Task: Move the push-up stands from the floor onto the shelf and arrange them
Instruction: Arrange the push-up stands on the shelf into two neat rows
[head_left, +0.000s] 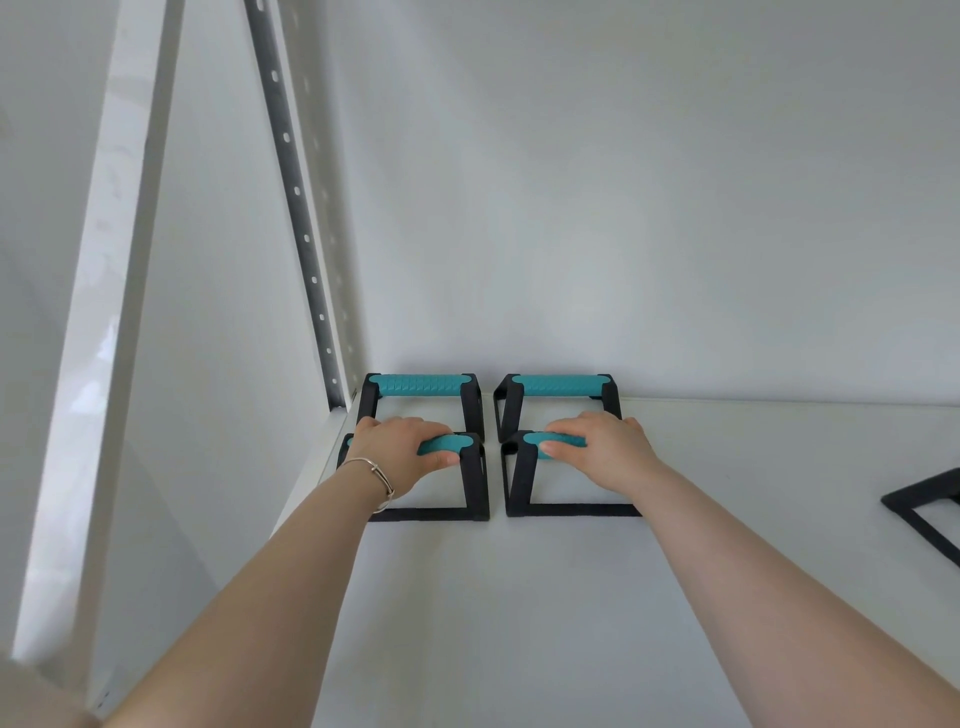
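Several push-up stands with black frames and teal grips stand on the white shelf (519, 597). Two sit at the back against the wall: the back left stand (418, 385) and the back right stand (558, 386). In front of them are the front left stand (475, 483) and the front right stand (522, 483). My left hand (402, 447), with a bracelet on the wrist, is closed around the front left stand's teal grip. My right hand (605, 449) is closed around the front right stand's grip. Both front stands rest on the shelf, side by side.
Part of another black stand (924, 506) lies at the shelf's right edge of view. A perforated metal upright (304, 234) runs up the back left corner. A white post (98, 322) stands at the front left. The white wall (623, 208) closes the back.
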